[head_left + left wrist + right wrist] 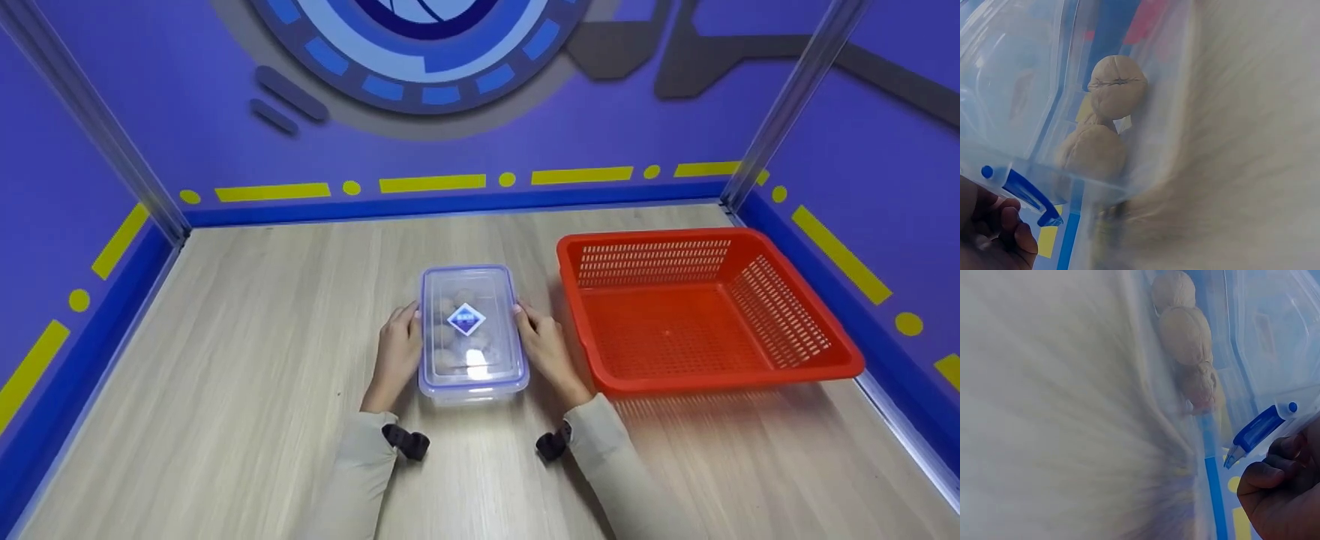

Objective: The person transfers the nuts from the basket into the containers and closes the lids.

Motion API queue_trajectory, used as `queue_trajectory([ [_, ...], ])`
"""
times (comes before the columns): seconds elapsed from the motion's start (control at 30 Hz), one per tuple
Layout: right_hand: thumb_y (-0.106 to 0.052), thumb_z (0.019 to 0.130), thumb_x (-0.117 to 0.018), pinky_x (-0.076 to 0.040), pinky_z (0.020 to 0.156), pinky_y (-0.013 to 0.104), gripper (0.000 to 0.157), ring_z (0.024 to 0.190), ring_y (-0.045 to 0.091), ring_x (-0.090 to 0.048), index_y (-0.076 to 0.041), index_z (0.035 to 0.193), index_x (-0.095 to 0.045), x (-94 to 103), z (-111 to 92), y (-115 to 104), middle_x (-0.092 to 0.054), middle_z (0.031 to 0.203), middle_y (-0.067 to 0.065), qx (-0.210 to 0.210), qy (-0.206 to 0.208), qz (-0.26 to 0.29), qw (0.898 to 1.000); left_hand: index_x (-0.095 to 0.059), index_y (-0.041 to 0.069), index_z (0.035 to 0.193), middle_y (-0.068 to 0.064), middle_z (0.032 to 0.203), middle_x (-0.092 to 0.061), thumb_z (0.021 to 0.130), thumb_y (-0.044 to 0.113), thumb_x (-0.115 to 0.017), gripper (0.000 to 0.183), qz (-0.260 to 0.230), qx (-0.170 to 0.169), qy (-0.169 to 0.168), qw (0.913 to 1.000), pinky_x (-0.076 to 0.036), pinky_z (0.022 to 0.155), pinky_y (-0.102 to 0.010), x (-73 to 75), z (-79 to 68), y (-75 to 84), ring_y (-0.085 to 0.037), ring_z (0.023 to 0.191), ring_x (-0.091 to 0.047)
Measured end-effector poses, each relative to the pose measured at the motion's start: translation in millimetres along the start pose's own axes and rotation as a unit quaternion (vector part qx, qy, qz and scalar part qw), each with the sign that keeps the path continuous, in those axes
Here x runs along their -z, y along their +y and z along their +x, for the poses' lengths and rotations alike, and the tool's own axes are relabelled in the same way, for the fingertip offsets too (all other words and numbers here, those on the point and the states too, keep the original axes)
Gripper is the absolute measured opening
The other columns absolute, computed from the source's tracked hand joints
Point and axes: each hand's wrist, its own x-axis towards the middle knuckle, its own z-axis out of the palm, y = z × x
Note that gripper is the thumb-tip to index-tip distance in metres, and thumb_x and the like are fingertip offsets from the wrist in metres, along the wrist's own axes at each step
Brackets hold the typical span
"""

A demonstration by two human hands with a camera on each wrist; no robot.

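A clear plastic food container (491, 292) with a purple-edged lid and a diamond-shaped label (466, 319) is in the middle of the head view. Several tan walnuts (1117, 84) show through its wall. My left hand (397, 349) holds its left side, thumb by the lid's edge. The opposite side is held by my right hand (549, 349) in the same way. In the left wrist view a blue-edged latch (1024, 191) sticks out from the rim beside my curled fingers. A matching latch (1261, 430) angles outward above my right fingers in the right wrist view.
A red plastic basket (720, 382) with slotted walls stands on the right, close to my right hand. The light wood tabletop (262, 337) is enclosed by blue-purple panels (450, 157) at the back and both sides.
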Motion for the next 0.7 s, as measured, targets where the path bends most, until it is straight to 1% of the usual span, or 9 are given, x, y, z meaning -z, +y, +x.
queue_trajectory([
  [0.17,-0.027,0.1,-0.05,-0.044,0.107,0.045,0.041,0.124,0.03,-0.055,-0.002,0.131,-0.057,-1.2,-1.2,1.1,-0.056,0.135,0.017,-0.01,-0.002,0.009,1.0,-0.054,-0.011,0.128,-0.027,0.117,-0.062,0.099,0.005,-0.043,0.035,-0.005,0.0,0.007,1.0,-0.047,0.102,-0.048,-1.4,-1.2,-0.9,-0.039,0.116,-0.057],
  [0.33,-0.026,0.1,-0.049,-0.05,0.099,0.045,0.039,0.114,0.029,-0.062,-0.002,0.131,-0.058,-0.8,-1.7,1.6,-0.058,0.132,0.018,-0.012,0.001,0.026,1.0,-0.054,-0.012,0.127,-0.029,0.122,-0.06,0.1,0.007,-0.043,0.035,-0.01,0.0,0.011,0.9999,-0.046,0.103,-0.049,-2.7,-1.6,0.2,-0.041,0.119,-0.056],
  [0.47,-0.026,0.1,-0.048,-0.053,0.095,0.044,0.04,0.108,0.025,-0.064,-0.003,0.131,-0.058,-0.6,-1.7,2.0,-0.06,0.13,0.018,-0.017,-0.004,0.041,0.999,-0.055,-0.012,0.127,-0.029,0.122,-0.061,0.1,0.006,-0.043,0.035,-0.016,0.006,0.007,0.9998,-0.045,0.104,-0.049,-3.2,-1.5,0.1,-0.041,0.119,-0.056],
  [0.53,-0.026,0.1,-0.048,-0.055,0.091,0.043,0.04,0.101,0.023,-0.065,-0.003,0.13,-0.059,-0.8,-2.0,2.7,-0.063,0.125,0.018,-0.02,-0.005,0.053,0.998,-0.054,-0.011,0.128,-0.028,0.122,-0.061,0.1,0.007,-0.043,0.035,-0.016,0.009,0.002,0.9998,-0.045,0.104,-0.049,-3.0,-1.4,-0.6,-0.041,0.118,-0.056],
  [0.63,-0.026,0.101,-0.047,-0.059,0.081,0.04,0.039,0.089,0.021,-0.068,-0.001,0.126,-0.062,-1.2,-2.3,4.2,-0.069,0.113,0.02,-0.023,-0.012,0.079,0.997,-0.053,-0.009,0.13,-0.026,0.118,-0.063,0.101,0.013,-0.044,0.038,-0.005,0.016,-0.008,0.9998,-0.048,0.101,-0.048,-1.9,-0.7,-1.8,-0.039,0.114,-0.059],
  [0.7,-0.026,0.101,-0.047,-0.06,0.076,0.038,0.038,0.082,0.02,-0.069,0.0,0.122,-0.064,-1.4,-2.4,4.6,-0.071,0.103,0.021,-0.026,-0.016,0.094,0.995,-0.051,-0.01,0.132,-0.024,0.107,-0.064,0.101,0.016,-0.046,0.04,0.001,0.021,-0.018,0.9996,-0.052,0.09,-0.045,-0.4,-0.1,-1.3,-0.035,0.101,-0.062],
])
